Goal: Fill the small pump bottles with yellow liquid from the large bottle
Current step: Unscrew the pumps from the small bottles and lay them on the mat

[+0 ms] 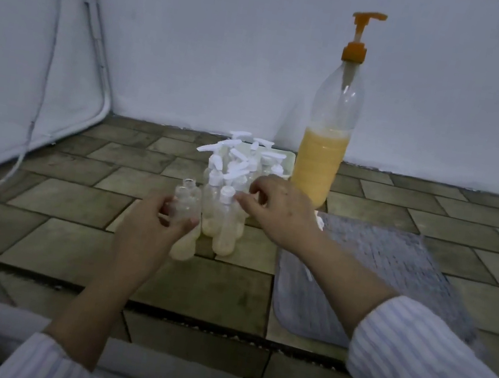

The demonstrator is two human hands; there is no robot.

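A tall clear large bottle (pixel 324 155) with an orange pump stands at the back on the tiled floor, roughly a third full of yellow liquid. In front of it is a cluster of small pump bottles (pixel 235 167) with white pumps; some hold pale yellow liquid at the bottom. My left hand (pixel 151 222) grips a small open bottle (pixel 185 204) with no pump on it, partly filled. My right hand (pixel 274 209) pinches the white pump cap (pixel 227 194) of a front bottle that stands on the floor.
A grey woven mat (pixel 391 276) lies on the floor to the right, under my right forearm. A white fabric wall with a cable (pixel 42 84) rises on the left. A pale tray (pixel 289 159) sits under the far bottles.
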